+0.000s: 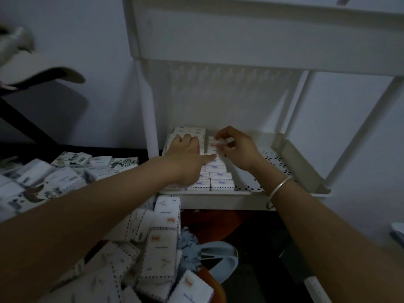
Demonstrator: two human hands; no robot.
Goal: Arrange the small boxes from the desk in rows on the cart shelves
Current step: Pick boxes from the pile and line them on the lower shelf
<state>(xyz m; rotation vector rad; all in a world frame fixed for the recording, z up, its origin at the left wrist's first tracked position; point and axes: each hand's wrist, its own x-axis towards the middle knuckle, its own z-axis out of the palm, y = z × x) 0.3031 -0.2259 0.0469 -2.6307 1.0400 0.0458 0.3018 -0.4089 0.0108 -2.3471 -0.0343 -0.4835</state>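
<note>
far left of the cart shelf, a pale cap hangs above the dark worktop. the loose boxes lie heaped on that worktop, left of the shelf and spilling below its front rim, so much of the stock is not yet shelved.

on the shelf's left half, the left hand lies on the rows of boxes, fingers stretched and slightly apart, thumb out to the right, pressing the rows flat. at the back of the shelf, just right of that hand, one box with a reddish mark is pinched by the right hand, fingers curled and clamped on its edges. a silver bangle sits on that wrist, over the shelf's front rim. right of the rows the shelf's perforated floor shows.

the step in hand looks like seating this box at the far end of the right-most row while the other hand steadies its neighbours. next it probably needs sliding snug against the box beside it, square to the row, then letting go without tipping it.

no writing can be read. the boxes carry dashed, airmail-style borders and small purple or red-orange marks; a short blue line on some is too blurred. a few boxes left of the shelf bear dark ink-like drawings.
</note>
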